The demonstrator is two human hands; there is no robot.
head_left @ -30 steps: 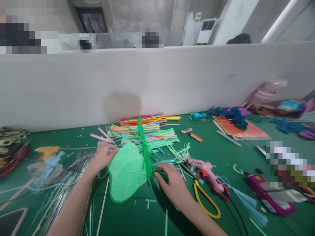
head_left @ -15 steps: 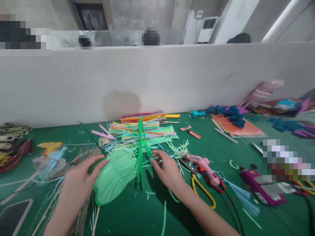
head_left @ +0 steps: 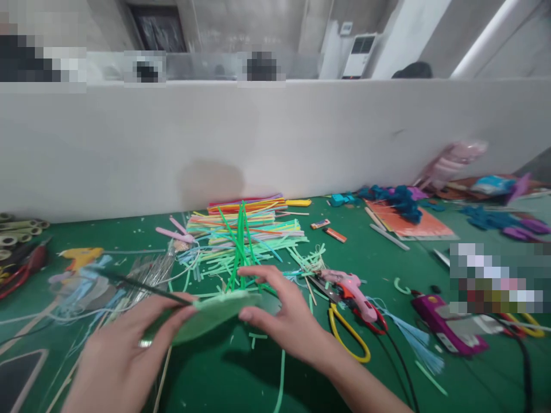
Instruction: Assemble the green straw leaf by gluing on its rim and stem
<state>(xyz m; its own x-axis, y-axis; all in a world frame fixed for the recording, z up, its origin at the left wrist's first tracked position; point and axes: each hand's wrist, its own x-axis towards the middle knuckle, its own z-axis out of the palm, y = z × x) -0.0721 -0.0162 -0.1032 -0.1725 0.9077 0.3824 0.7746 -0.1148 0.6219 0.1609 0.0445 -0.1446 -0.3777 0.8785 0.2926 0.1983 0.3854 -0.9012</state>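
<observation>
My left hand (head_left: 124, 344), a ring on one finger, pinches a pale green leaf-shaped piece (head_left: 215, 315) at its narrow left end. The piece is tilted nearly edge-on, and a thin dark stem (head_left: 142, 284) runs from the pinch up to the left. My right hand (head_left: 284, 315) is at the piece's right edge, thumb and fingers apart; whether they touch it I cannot tell. Behind, bright green pipe cleaners (head_left: 241, 241) lie across a pile of many-coloured ones (head_left: 258, 229).
To the right lie a pink glue gun (head_left: 353, 289), yellow-handled scissors (head_left: 350, 338) and a purple device (head_left: 447, 327). A yellow glue gun (head_left: 81, 258), a bundle of thin wires (head_left: 148, 275) and a phone (head_left: 19, 381) are at left. A white partition (head_left: 322, 137) borders the green table (head_left: 224, 378).
My left hand has turned the green leaf-shaped piece from face-up to nearly edge-on, its stem swinging down to the left. My right hand has moved left to the piece's edge.
</observation>
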